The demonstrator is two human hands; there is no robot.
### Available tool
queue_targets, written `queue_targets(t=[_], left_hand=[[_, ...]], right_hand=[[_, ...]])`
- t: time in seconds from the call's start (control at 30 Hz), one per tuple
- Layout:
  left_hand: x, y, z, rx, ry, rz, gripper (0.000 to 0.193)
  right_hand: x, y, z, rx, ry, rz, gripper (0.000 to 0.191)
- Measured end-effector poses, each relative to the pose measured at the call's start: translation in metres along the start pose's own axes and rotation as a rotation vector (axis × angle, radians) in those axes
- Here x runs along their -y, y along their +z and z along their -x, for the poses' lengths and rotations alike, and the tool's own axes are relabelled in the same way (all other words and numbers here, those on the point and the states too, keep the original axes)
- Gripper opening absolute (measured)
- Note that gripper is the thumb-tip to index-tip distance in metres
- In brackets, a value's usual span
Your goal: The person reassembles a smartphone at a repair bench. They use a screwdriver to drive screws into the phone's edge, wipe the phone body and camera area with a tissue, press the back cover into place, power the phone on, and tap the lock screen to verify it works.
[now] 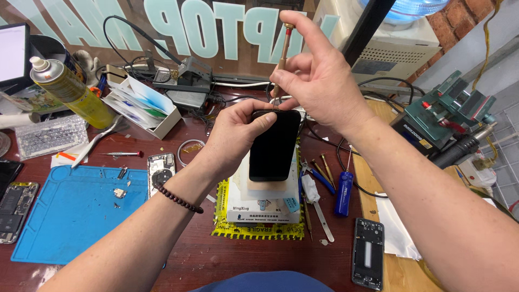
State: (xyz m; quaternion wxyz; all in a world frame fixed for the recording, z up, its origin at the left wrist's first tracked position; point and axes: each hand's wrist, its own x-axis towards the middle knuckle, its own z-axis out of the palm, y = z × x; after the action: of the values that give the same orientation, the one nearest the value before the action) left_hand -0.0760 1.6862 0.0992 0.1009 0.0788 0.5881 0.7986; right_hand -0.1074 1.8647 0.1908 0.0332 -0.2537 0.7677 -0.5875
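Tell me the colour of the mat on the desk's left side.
Blue; the mat shows plainly in the head view.

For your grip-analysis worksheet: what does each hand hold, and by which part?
Left hand grips the black smartphone by its top end. Right hand pinches the precision screwdriver at its shaft, forefinger on its cap.

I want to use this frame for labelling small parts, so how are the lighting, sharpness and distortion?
Head view: light is even and soft, shadows faint; the phone screen is dark without glare; the left hand, right hand and screwdriver are sharp; the wide lens stretches the forearms at the bottom corners.
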Motion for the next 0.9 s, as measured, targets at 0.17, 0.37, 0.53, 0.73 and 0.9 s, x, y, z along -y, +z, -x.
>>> queue_targets(t=[0.17, 0.37, 0.53, 0.73, 0.9], left_hand=[[0.004, -0.005, -0.009, 0.005, -0.025, 0.052, 0.014], [0.006, -0.007, -0.013, -0.013, -0.036, 0.071, 0.013], [0.007, -0.006, -0.014, -0.021, -0.047, 0.065, 0.014], [0.011, -0.007, -0.018, -0.025, -0.055, 0.065, 0.013], [0.015, -0.008, -0.021, -0.024, -0.047, 0.086, 0.013]], right_hand=[[-0.003, -0.002, -0.013, 0.054, -0.04, 0.103, 0.07], [-0.009, -0.002, -0.018, 0.038, -0.079, 0.141, 0.063], [-0.018, -0.003, -0.022, -0.043, -0.162, 0.341, 0.058], [-0.026, -0.007, -0.032, -0.053, -0.151, 0.277, 0.055], [-0.031, -0.008, -0.036, -0.059, -0.177, 0.296, 0.052]])
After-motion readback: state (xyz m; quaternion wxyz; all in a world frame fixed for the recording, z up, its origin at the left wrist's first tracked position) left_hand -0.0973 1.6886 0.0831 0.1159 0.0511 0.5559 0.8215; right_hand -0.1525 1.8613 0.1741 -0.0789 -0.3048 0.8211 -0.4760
